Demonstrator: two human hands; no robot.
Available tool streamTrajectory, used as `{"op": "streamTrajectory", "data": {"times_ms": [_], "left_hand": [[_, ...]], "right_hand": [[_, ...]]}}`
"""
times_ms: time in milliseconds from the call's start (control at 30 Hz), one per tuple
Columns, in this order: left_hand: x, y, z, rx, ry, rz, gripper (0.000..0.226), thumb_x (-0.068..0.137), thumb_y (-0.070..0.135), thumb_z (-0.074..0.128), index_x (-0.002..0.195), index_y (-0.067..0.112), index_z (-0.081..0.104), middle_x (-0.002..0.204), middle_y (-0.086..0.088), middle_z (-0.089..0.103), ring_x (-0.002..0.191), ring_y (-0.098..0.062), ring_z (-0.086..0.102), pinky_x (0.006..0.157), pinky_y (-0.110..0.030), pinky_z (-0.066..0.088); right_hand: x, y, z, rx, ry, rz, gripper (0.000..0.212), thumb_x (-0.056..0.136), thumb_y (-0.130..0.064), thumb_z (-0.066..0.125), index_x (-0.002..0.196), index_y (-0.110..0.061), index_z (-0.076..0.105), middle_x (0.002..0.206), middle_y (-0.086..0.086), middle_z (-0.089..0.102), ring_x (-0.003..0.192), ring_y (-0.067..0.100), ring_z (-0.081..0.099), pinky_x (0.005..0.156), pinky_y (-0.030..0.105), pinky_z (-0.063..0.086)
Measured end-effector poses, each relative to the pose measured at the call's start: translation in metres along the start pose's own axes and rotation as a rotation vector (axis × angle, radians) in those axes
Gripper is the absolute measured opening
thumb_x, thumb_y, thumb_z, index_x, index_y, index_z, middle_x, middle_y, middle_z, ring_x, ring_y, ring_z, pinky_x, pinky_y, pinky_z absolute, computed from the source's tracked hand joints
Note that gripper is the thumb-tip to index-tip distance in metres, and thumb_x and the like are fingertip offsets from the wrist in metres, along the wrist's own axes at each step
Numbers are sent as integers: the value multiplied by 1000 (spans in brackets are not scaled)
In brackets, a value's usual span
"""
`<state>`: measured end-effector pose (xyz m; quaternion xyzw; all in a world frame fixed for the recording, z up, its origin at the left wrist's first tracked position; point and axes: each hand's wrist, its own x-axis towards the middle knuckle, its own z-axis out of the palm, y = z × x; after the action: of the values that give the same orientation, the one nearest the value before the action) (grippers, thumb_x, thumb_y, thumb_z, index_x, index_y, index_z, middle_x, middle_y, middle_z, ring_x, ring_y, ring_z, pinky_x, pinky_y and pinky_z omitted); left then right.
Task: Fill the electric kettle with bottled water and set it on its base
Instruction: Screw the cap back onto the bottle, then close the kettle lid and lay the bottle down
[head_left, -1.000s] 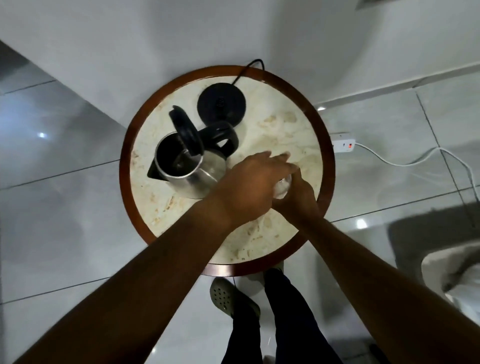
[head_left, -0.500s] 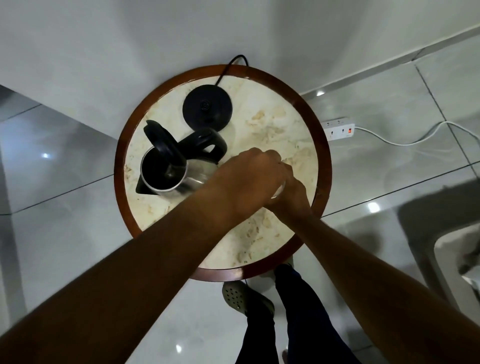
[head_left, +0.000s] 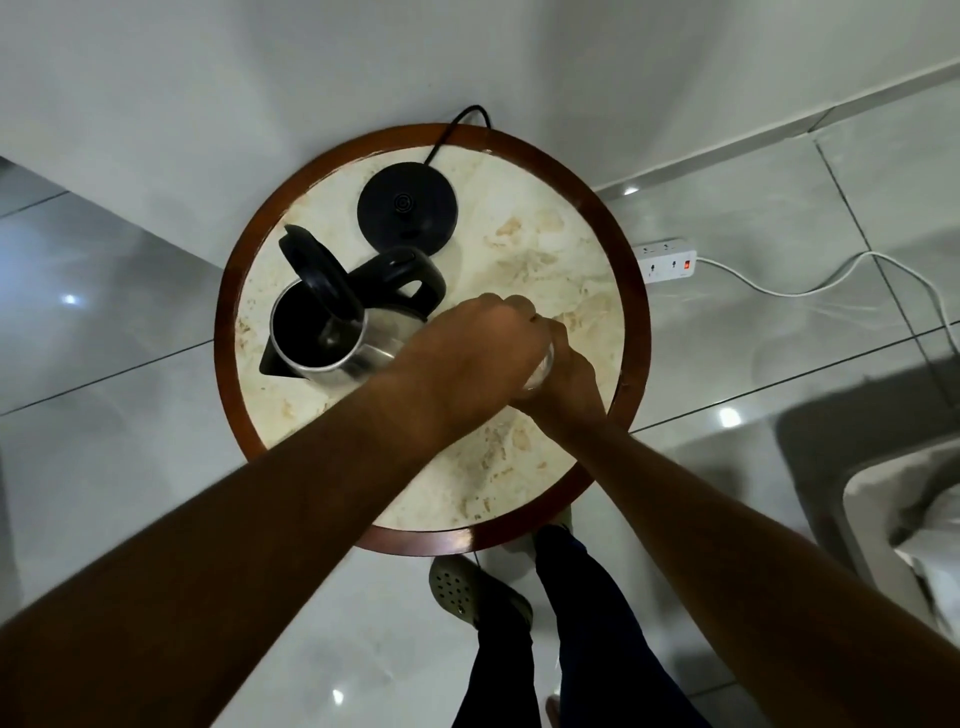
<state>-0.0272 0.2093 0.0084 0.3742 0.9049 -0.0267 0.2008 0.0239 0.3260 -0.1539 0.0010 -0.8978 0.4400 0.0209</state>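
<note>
Round worktop (head_left: 587, 312): pale mottled stone surface, blotched tan, ringed by a glossy dark-wood rim. White wall behind it, shiny grey floor tiles below.

Electric kettle (head_left: 340, 343) is standing just left of the fingers: brushed steel body, black pointed spout facing lower left, black looped handle reaching toward the hands. Its black lid (head_left: 317, 275) is hinged upright, leaving the dark interior open. Kettle base (head_left: 407, 208) is lying beyond the fingers toward the wall: flat matt black disc with a small centre connector, apart from the kettle, black cord (head_left: 452, 127) trailing off the far rim.

Left hand (head_left: 467, 358) is reaching in from lower left, knuckles up, fingers (head_left: 511, 306) curled downward and pressed together over the top of a clear bottle (head_left: 543, 371). Only a small glassy sliver of the bottle is showing between the two hands; the cap is hidden. Right hand (head_left: 569, 376) is coming in lower, wrapped around the bottle body from the right side, fingers closed on it. The two hands are touching.

White power strip (head_left: 667, 260) with a red switch is lying on the floor, right of the fingers, white cable running off. Grey perforated clog (head_left: 470, 592) and dark trouser legs are showing under the near rim.
</note>
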Motion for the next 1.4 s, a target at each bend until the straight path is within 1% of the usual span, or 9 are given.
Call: {"op": "streamTrajectory", "data": {"times_ms": [133,267,367,500,600,767,900,1267,1400], "left_hand": [[-13,-11,6,-152,244,-8,40,92,30,57,126,10,55,117,-12,63,99,-25,61,79,-29,43],[-45,-15,41,-538,218,-387,84,77,73,51,137,15,44,129,-13,59,118,-29,55,94,-41,46],[-79,-21,82,-746,206,-597,78,70,80,48,121,21,56,113,-6,65,104,-24,60,81,-32,47],[-114,-45,120,-850,146,-1054,107,54,84,55,132,11,48,127,-12,62,116,-30,57,92,-39,45],[-128,-76,128,-983,277,-1249,121,47,77,73,139,9,33,138,-13,51,124,-32,50,90,-37,43],[-117,-107,115,-1090,445,-1030,115,57,47,87,147,14,25,147,-7,44,131,-27,45,104,-41,42],[-112,-114,110,-1096,531,-888,80,54,38,91,120,17,51,105,4,64,94,-17,64,75,-24,49],[-110,-115,120,-1156,610,-884,74,53,30,91,115,19,52,93,12,60,85,-10,60,69,-20,46],[-103,-110,105,-1179,652,-880,79,52,35,92,118,22,51,96,18,57,80,2,55,62,-7,40]], "right_hand": [[-1,4,-11,211,-186,163,93,65,-44,84,139,-24,31,124,-5,59,106,10,60,84,12,47],[-4,20,-37,100,-381,298,120,67,-25,87,152,-23,2,152,10,37,137,22,37,105,29,35],[7,24,-64,-94,-380,358,96,78,-14,79,151,-15,18,141,19,50,126,30,50,95,29,41],[57,-9,-85,-185,-270,268,52,88,-27,70,132,-7,51,123,15,64,112,24,60,89,26,42],[103,-65,-77,-133,-247,163,46,87,-42,67,123,-13,59,108,2,64,95,10,58,78,16,37],[149,-149,-32,-131,-525,76,75,80,-67,59,137,-21,46,131,0,54,117,17,52,87,26,37],[150,-176,8,-267,-708,120,95,77,-72,57,147,-13,31,150,11,38,132,30,41,98,37,37],[128,-182,54,-699,-514,6,84,61,-82,50,110,-14,55,104,9,58,88,28,53,76,40,37],[143,-166,29,-517,-805,-82,75,56,-87,56,84,-17,55,81,3,62,75,22,62,67,35,50]]}}
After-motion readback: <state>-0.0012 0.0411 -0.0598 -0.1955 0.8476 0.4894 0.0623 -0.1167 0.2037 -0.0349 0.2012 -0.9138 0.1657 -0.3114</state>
